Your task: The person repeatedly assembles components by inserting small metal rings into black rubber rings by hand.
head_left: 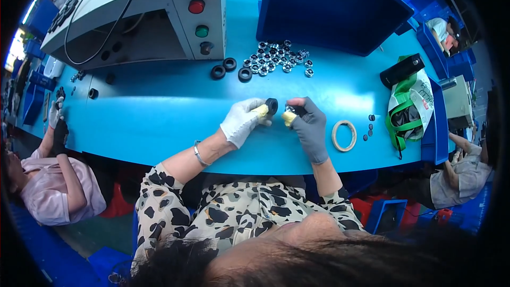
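Above the middle of the blue table, my left hand (240,122), in a white glove with yellow wrapping on a finger, pinches a black ring (272,106). Close to its right, my right hand (312,132) wears a grey glove with yellow wrapping on the thumb. Its fingers are closed on a small shiny silver part (290,110), mostly hidden by them. A small gap separates the two hands. Beyond them lies a heap of round silver-and-black parts (272,64), with several thick black rings (245,75) at its left.
A white machine (196,37) with red and green buttons stands at the back left, beside a large tilted blue bin (329,10). To the right are a tape roll (344,136), small dark discs (371,126), a green-white bag (409,106) and a black cylinder (402,70). Co-workers sit at both sides.
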A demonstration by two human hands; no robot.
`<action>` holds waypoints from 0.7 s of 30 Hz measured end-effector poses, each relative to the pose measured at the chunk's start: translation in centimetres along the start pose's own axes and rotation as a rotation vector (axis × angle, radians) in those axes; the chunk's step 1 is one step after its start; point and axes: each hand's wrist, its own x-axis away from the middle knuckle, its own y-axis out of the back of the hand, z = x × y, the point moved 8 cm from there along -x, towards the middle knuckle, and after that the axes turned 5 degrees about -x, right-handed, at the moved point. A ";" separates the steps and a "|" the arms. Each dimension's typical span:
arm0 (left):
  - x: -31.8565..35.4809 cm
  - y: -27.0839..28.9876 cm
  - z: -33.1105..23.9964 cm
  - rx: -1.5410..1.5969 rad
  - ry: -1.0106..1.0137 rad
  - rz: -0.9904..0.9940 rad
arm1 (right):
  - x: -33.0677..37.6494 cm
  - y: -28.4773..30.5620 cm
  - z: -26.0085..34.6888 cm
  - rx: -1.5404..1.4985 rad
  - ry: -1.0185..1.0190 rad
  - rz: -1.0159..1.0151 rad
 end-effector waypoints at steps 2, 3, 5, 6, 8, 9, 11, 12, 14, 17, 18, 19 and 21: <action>0.1 -0.6 -0.1 0.025 0.034 0.023 | 0.0 0.6 0.0 0.039 0.088 0.007; 0.1 -0.7 0.1 0.027 0.036 0.026 | 0.1 0.6 0.4 0.077 0.177 0.017; 0.3 -1.4 0.7 0.126 0.063 0.095 | 0.2 -0.4 0.5 0.072 0.204 0.050; 0.3 -1.3 0.8 0.127 0.063 0.094 | 0.3 -1.0 0.6 0.068 0.233 0.081; 0.3 -1.4 1.2 0.202 0.092 0.103 | 0.2 -1.1 0.4 0.093 0.221 0.094; 0.3 -1.4 1.1 0.204 0.090 0.102 | 0.3 -1.2 0.8 0.149 0.244 0.096; 0.2 -1.3 0.9 0.233 0.102 0.109 | 0.4 -1.4 1.3 0.207 0.268 0.100; 0.2 -1.3 1.0 0.235 0.100 0.109 | 0.4 -1.3 1.4 0.216 0.264 0.093; 0.2 -1.3 1.1 0.251 0.081 0.113 | 0.5 -1.2 1.2 0.225 0.258 0.086; 0.2 -1.0 1.1 0.236 0.042 0.048 | 0.4 -0.1 1.2 0.318 0.294 0.052; 0.2 -0.9 1.0 0.239 0.041 0.046 | 0.3 -0.1 1.4 0.319 0.293 0.056; 0.4 -1.1 0.1 0.065 0.004 0.056 | 0.5 -0.3 2.0 0.372 0.344 0.080; 0.6 -1.4 -0.2 -0.105 -0.030 0.063 | 0.6 -0.7 2.7 0.424 0.391 0.107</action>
